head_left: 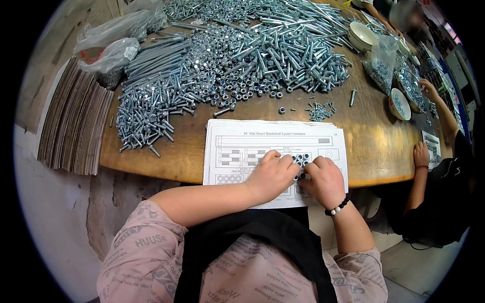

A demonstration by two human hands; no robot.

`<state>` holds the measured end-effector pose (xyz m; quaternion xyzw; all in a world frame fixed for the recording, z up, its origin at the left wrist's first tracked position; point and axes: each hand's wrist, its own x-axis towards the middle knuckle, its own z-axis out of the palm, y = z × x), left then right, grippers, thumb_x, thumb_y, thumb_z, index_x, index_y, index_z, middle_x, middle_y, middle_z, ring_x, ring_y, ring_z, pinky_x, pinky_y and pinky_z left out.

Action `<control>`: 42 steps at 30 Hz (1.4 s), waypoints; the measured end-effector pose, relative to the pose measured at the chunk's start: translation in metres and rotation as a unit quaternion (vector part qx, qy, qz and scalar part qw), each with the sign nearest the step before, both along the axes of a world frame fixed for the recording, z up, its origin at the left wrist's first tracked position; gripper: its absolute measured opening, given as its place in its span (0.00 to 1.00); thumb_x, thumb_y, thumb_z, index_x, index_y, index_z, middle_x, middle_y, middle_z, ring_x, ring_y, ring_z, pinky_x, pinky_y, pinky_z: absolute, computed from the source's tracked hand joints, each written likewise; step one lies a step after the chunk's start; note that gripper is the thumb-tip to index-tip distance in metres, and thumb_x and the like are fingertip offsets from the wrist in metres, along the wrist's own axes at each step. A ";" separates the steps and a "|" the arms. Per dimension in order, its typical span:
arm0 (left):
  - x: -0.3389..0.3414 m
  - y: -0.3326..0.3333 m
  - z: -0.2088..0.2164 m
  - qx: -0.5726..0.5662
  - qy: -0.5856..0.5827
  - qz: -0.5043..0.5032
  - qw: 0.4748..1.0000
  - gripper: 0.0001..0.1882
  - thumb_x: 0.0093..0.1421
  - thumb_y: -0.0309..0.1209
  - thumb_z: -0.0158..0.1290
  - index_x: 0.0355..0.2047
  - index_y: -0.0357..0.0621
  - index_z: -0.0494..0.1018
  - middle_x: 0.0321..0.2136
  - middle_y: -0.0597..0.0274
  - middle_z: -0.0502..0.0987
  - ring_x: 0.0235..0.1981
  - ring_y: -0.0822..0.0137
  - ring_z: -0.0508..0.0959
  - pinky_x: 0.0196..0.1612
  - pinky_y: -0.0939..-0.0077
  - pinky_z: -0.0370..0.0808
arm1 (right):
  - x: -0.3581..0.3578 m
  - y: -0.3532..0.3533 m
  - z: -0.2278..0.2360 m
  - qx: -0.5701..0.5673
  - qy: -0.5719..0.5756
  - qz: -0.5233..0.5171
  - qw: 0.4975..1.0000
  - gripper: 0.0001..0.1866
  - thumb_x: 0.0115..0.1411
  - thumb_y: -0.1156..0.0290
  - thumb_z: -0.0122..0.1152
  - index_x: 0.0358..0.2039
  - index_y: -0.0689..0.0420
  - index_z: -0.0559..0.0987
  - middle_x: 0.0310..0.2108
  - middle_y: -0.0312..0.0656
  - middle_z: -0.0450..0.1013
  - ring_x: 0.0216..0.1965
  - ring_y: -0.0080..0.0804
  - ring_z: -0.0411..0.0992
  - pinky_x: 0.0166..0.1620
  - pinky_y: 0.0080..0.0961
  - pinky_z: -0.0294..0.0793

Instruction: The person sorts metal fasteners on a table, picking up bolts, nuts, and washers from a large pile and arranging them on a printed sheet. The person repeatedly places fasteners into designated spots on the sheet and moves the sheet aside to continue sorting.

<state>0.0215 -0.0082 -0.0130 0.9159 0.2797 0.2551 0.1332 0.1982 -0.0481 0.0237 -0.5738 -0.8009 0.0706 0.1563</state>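
A stack of printed hardware sheets [232,174] lies at the table's front edge, with diagrams of bolts and nuts on the top page. Several lock nuts [301,160] stand grouped on its right half, between my two hands. My left hand [271,178] rests on the page, its fingers curled and their tips beside the nuts. From the other side my right hand [326,183] bends its fingers down to the same nuts, closed, a beaded bracelet [337,205] at the wrist. What either set of fingertips grips is hidden.
Beyond the sheets spread a heap of bolts [288,60], a pile of nuts [217,70] and short bolts [146,111]. Small screws [321,111] lie nearby. Stacked cardboard [76,118] and plastic bags [113,60] stand left. A co-worker's hand [421,153] and bowls [399,104] are right.
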 end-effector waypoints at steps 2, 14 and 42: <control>0.002 0.002 0.002 0.002 -0.004 0.004 1.000 0.17 0.41 0.30 0.60 0.32 0.43 0.68 0.27 0.63 0.67 0.34 0.64 0.69 0.45 0.67 0.62 | 0.000 0.002 -0.001 0.005 -0.003 -0.008 1.000 0.15 0.32 0.72 0.68 0.23 0.54 0.73 0.24 0.40 0.66 0.29 0.40 0.67 0.30 0.33 0.69; -0.004 0.008 0.014 -0.056 -0.031 0.028 0.998 0.22 0.40 0.33 0.62 0.36 0.44 0.68 0.30 0.61 0.67 0.35 0.60 0.68 0.45 0.67 0.61 | 0.014 0.013 0.004 -0.017 0.045 -0.036 0.998 0.11 0.36 0.71 0.67 0.22 0.55 0.75 0.23 0.41 0.67 0.29 0.41 0.67 0.31 0.33 0.68; -0.266 0.282 0.017 -0.022 0.298 0.412 0.861 0.18 0.56 0.27 0.42 0.47 0.54 0.69 0.41 0.58 0.72 0.47 0.58 0.71 0.47 0.56 0.65 | -0.052 0.083 0.043 -0.090 0.165 0.069 0.980 0.09 0.47 0.70 0.64 0.28 0.58 0.76 0.26 0.41 0.69 0.23 0.34 0.69 0.28 0.27 0.68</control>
